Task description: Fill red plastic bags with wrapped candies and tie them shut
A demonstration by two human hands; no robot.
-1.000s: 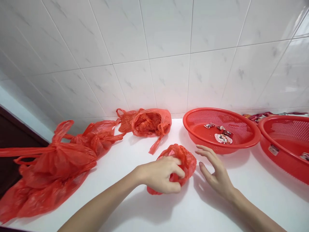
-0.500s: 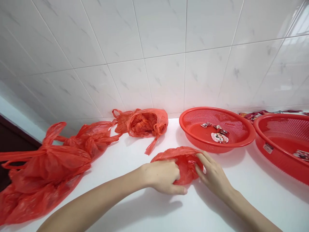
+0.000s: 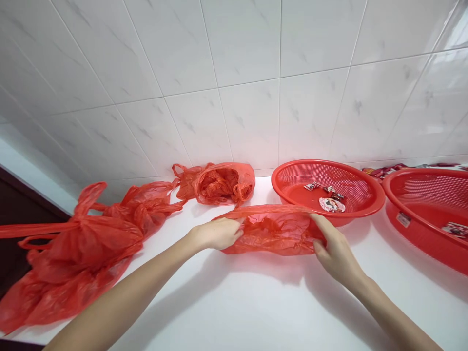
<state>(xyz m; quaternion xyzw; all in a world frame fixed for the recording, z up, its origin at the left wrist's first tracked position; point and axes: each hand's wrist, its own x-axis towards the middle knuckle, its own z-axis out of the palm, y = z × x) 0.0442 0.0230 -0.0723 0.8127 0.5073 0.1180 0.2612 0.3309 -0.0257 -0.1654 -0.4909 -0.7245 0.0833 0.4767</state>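
A thin red plastic bag [image 3: 274, 234] is stretched sideways between my two hands above the white table, its mouth spread wide. My left hand [image 3: 223, 233] grips the bag's left side, fingers curled into the mouth. At the right end, my right hand [image 3: 334, 248] is closed on the bag's edge, with some fingertips hidden by the plastic. Just behind the bag stands a red perforated basket [image 3: 292, 207] with several small wrapped sweets [image 3: 329, 190] and a round printed card [image 3: 332, 204] in it.
A second red basket [image 3: 420, 239] stands at the right with a packet [image 3: 455, 229] inside. Wrapped packets [image 3: 387, 170] lie along the tiled wall [image 3: 248, 126]. Filled, tied red bags [image 3: 98, 239] are at the left; an opened red bag [image 3: 224, 183] sits by the wall.
My hands have moved apart, the left one leftward and up, the right one slightly rightward. Between them the bag has gone from bunched up to stretched wide.
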